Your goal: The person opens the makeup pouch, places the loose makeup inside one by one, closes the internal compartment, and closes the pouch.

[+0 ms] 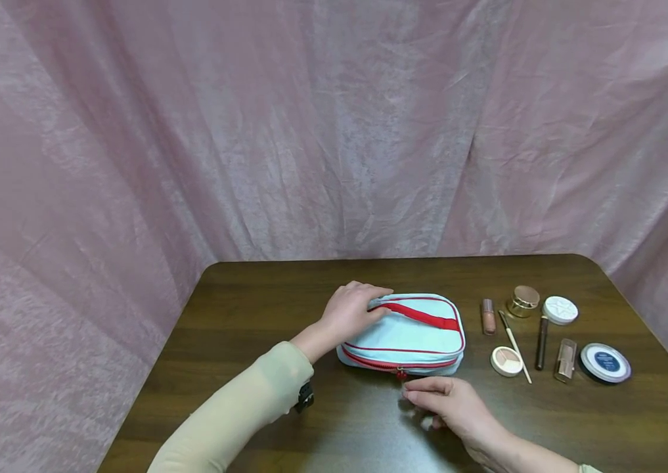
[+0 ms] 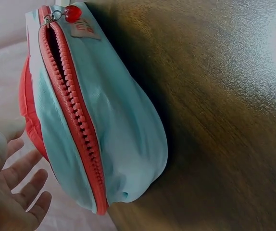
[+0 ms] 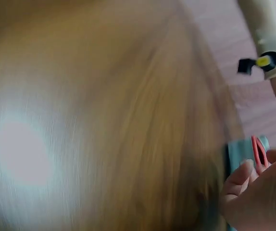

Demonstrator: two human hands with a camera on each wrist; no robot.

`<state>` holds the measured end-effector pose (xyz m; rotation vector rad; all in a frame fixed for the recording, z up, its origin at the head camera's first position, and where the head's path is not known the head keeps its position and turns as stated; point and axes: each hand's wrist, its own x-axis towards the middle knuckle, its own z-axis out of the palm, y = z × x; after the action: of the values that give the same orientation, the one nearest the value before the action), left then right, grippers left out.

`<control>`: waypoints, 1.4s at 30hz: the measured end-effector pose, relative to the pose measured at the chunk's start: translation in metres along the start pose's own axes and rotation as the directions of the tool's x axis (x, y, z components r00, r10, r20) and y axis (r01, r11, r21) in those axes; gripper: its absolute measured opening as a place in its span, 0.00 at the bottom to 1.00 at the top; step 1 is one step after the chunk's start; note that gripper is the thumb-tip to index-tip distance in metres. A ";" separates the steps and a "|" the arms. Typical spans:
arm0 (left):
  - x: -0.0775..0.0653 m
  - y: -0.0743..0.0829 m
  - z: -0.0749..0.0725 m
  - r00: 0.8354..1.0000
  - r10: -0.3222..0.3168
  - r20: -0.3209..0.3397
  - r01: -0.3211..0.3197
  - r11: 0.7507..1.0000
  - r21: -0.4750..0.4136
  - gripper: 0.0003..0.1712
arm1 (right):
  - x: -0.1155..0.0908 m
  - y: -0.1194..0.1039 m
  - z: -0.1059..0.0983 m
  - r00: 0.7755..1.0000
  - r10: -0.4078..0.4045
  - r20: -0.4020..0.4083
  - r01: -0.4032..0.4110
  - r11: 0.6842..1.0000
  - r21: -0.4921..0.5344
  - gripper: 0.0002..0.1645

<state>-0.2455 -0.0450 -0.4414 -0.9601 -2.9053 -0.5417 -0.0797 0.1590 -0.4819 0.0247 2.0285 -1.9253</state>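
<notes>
A light blue makeup bag [image 1: 413,338] with red piping lies on the wooden table, its red strap handle [image 1: 422,316] on top. My left hand [image 1: 351,309] rests at the bag's left rear, fingers loosely spread beside the strap in the left wrist view. Along the front runs a red zipper [image 2: 75,106], its teeth parted near the slider. A red bead zipper pull [image 2: 73,14] hangs free there. Just in front of that pull is my right hand [image 1: 448,401], fingers loosely bent with thumb and index close together; nothing shows between them. The bag's inside is hidden.
Cosmetics lie to the right of the bag: a lip gloss tube [image 1: 489,317], a gold-lidded jar [image 1: 524,300], a white round compact [image 1: 560,310], a three-colour palette [image 1: 506,361], a thin brush [image 1: 514,346], a dark pencil [image 1: 542,343], a clear-capped tube [image 1: 565,360] and a blue-labelled round case [image 1: 605,362]. Pink curtains hang behind.
</notes>
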 end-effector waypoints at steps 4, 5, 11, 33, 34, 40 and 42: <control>0.002 0.000 0.001 1.000 0.003 -0.009 -0.003 1.000 0.007 0.23 | 0.001 0.003 0.008 0.977 0.213 0.022 -0.204 0.890 0.407 0.12; 0.002 0.000 0.001 1.000 0.003 -0.011 -0.003 1.000 0.008 0.22 | 0.002 0.004 0.011 0.972 0.234 0.019 -0.216 0.857 0.469 0.10; 0.005 0.000 0.004 1.000 -0.001 -0.010 0.002 1.000 0.017 0.20 | 0.012 0.004 0.030 0.954 0.277 -0.115 -0.140 0.751 0.646 0.11; 0.005 0.003 0.005 0.999 0.033 -0.001 -0.033 0.998 0.046 0.19 | 0.019 0.004 0.043 0.924 0.242 -0.295 -0.051 0.844 0.535 0.05; 0.005 0.003 0.004 0.999 0.034 0.002 -0.034 0.998 0.045 0.19 | 0.017 0.004 0.042 0.924 0.236 -0.300 -0.052 0.856 0.514 0.05; 0.005 0.004 0.004 0.999 0.053 -0.004 -0.053 0.998 0.029 0.15 | 0.013 0.001 0.037 0.915 0.168 -0.366 -0.035 0.938 0.344 0.14; 0.006 0.004 0.005 0.998 0.055 0.005 -0.055 0.998 0.021 0.15 | 0.013 0.001 0.035 0.912 0.147 -0.384 -0.029 0.955 0.296 0.15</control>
<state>-0.2480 -0.0372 -0.4438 -1.0361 -2.8733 -0.5053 -0.0837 0.1224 -0.4865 0.6237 1.9155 -2.2823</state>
